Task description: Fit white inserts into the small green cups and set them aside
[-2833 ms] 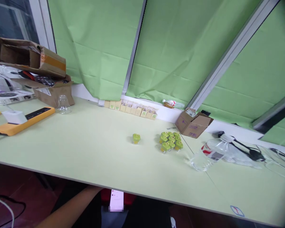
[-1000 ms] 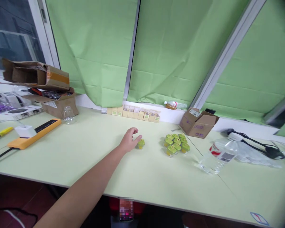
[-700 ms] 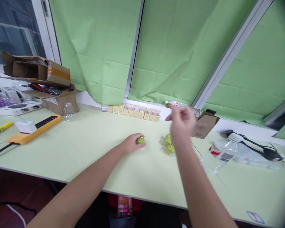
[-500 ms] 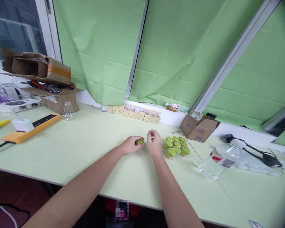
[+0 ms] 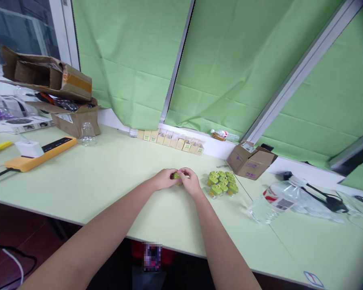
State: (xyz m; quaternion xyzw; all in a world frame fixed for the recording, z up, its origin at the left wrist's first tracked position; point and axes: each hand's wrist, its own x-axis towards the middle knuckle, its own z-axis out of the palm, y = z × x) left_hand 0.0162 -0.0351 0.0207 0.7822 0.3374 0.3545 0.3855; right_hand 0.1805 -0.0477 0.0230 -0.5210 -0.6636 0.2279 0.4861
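My right hand (image 5: 190,184) has joined my left hand (image 5: 164,183), both sets of fingers now pinched on the green cap (image 5: 176,175) on the counter (image 5: 109,177).

A pale green table (image 5: 109,177) fills the middle of the frame, with green curtains (image 5: 230,64) behind it and a window (image 5: 21,24) at upper left. At left, an open carton (image 5: 48,76) lies on a second box (image 5: 75,121), with a glass jar (image 5: 87,135) just beside them. Nearer the left edge lies an orange power strip (image 5: 45,155) with a white adapter (image 5: 29,148) on it. A row of small boxes (image 5: 171,141) lines the wall at centre. Right of centre sits a small open box (image 5: 249,160). A clear bottle (image 5: 270,199) lies on its side at right, near a black cable (image 5: 323,197).
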